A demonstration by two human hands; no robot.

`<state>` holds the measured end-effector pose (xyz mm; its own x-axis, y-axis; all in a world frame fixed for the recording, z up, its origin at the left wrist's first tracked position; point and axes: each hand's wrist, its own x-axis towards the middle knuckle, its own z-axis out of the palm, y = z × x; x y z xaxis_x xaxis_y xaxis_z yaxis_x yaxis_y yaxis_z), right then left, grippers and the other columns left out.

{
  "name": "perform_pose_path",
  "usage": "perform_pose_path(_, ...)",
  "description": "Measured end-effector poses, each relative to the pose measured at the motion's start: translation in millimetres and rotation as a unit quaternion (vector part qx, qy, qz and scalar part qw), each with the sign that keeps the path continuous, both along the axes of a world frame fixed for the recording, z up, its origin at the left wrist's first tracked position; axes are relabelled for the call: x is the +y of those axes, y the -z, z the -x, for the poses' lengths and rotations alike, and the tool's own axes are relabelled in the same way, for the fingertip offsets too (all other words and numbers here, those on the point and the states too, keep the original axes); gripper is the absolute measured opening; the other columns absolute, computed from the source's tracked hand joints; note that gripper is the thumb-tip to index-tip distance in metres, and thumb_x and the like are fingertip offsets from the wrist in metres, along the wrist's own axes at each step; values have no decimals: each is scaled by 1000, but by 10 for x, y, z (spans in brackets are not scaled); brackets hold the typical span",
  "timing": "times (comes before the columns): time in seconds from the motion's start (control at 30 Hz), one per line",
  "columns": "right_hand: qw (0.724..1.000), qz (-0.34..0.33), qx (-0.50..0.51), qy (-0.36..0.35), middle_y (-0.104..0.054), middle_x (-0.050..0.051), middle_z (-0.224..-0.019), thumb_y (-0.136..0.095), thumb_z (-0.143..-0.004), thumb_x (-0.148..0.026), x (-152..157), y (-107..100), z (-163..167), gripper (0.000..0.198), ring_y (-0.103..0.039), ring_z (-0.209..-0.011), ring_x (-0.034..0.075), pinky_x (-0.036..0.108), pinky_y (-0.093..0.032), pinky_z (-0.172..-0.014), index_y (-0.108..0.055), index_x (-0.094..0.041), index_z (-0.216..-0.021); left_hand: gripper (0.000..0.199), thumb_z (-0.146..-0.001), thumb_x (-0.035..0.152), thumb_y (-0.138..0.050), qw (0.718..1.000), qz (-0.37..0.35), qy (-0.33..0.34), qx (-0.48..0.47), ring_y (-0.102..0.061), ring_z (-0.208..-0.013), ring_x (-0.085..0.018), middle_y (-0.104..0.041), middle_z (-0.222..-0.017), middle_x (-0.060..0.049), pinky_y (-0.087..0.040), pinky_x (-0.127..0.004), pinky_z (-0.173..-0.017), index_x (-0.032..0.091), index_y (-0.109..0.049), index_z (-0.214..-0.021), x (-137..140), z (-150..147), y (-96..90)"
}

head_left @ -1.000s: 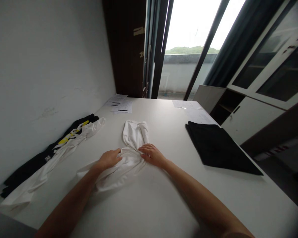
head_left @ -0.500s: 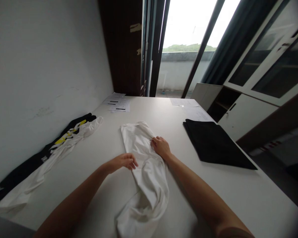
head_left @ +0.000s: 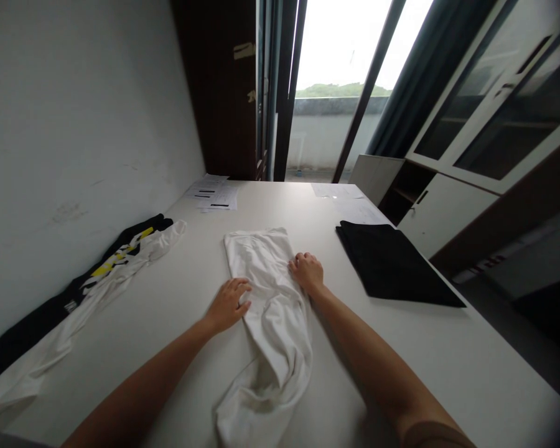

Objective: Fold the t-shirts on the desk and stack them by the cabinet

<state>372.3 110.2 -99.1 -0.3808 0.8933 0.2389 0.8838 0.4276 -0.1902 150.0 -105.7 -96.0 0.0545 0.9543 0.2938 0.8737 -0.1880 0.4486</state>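
A long white garment (head_left: pixel 266 264) lies in the middle of the white table (head_left: pixel 168 367). Its far end is flat and squared off, while the near part is wrinkled and curls toward me. My left hand (head_left: pixel 228 305) rests at its left edge, fingers spread and thumb apart, touching the cloth. On the opposite edge, my right hand (head_left: pixel 308 272) touches the fabric with slightly bent fingers that show gaps between them. The garment's near end runs out of the bottom of the view.
Black folded cloth (head_left: pixel 392 261) lies at the table's right side. Along the left wall stretch dark and white garments with yellow patches (head_left: pixel 116 258). Paper sheets (head_left: pixel 217 196) lie at the far left corner, others (head_left: pixel 354 205) at the far right. Cabinets (head_left: pixel 457 211) stand beyond the right edge.
My left hand has come down onto the garment's left edge and its fingers have spread. The far end of the garment looks flatter and straighter. My right hand stays at the right edge.
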Motion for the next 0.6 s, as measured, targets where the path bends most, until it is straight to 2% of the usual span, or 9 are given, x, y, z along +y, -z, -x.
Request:
perform_pose_path(0.07,1000,11,-6,-7,-68,14,-106,-52,-100,-40,7,11,2,26,-59,-102,29,37,-41,-89,-67,-20,-103,32,-89,22,-62,1000,-3,4,3,-48,-134,-28,-55,-140,-10,-35,-48,-118,24,-62,-121,12,10,16)
perform_pose_path(0.2,999,22,14,-28,-70,11,-101,-51,-99,-34,19,30,14,19,-61,-96,26,34,-39,-86,-64,-21,-99,32,-89,22,-62,1000,-4,5,4,-46,-137,-28,-54,-142,-10,-34,-48,-119,25,-61,-121,16,18,29)
perform_pose_path(0.33,996,24,69,-52,-68,6,-92,-52,-94,-27,56,73,15,9,-59,-86,22,30,-39,-78,-59,-22,-95,32,-89,22,-62,1000,-4,8,0,-47,-136,-28,-54,-142,-10,-35,-48,-119,24,-62,-121,14,20,28)
perform_pose_path(0.43,986,11,126,-106,-65,5,-91,-54,-87,-22,103,127,7,1,-57,-87,21,28,-39,-77,-54,-22,-87,31,-89,22,-62,1000,-7,9,1,-47,-136,-28,-55,-142,-11,-35,-49,-119,24,-62,-120,19,28,38)
perform_pose_path(0.5,979,18,154,-136,-62,3,-86,-55,-84,-20,133,163,2,6,-55,-83,20,27,-38,-76,-51,-23,-84,31,-89,22,-62,1000,-10,10,6,-47,-136,-28,-55,-142,-11,-35,-49,-119,23,-62,-120,23,32,48)
perform_pose_path(0.6,973,36,176,-145,-57,0,-79,-56,-82,-18,164,207,-2,10,-53,-77,19,26,-36,-71,-48,-24,-82,32,-89,21,-62,1000,-13,11,14,-47,-136,-28,-55,-142,-10,-35,-49,-119,23,-61,-121,26,34,59)
